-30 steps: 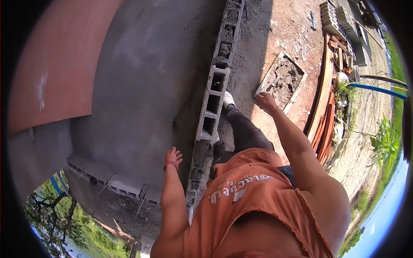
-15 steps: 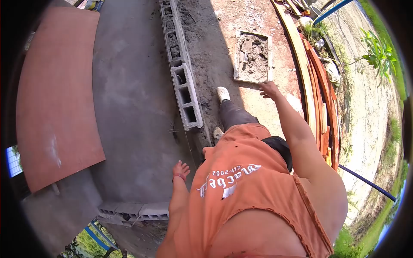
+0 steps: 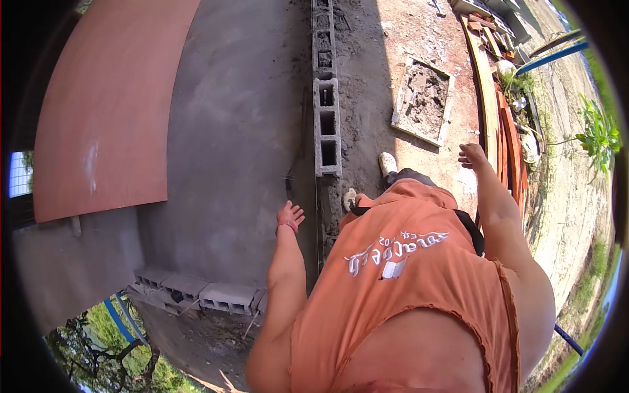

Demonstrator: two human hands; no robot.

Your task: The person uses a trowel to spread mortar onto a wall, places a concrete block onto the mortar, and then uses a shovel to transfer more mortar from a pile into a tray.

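I look straight down over my orange shirt at a building site. My left hand point(image 3: 289, 215) hangs open beside the low row of grey hollow concrete blocks point(image 3: 326, 124), with a red band on the wrist and nothing in it. My right hand point(image 3: 473, 155) is held out to the side with its fingers apart, empty, over the reddish ground near the stacked planks point(image 3: 499, 124). A square tray of wet mortar point(image 3: 422, 98) lies on the ground ahead of my white shoe point(image 3: 387, 163). The end block of the row sits just ahead of my feet.
Left of the block row lies a grey cement slab point(image 3: 229, 131) with a reddish-brown board point(image 3: 111, 111) on it. More blocks point(image 3: 196, 295) edge the slab at the bottom. A blue pipe point(image 3: 550, 56) and green plants point(image 3: 599, 134) are at the right.
The view has swung, so the block row now runs straight up the frame. My right hand has drawn away from the mortar tray toward the planks. My left hand stays low and open.
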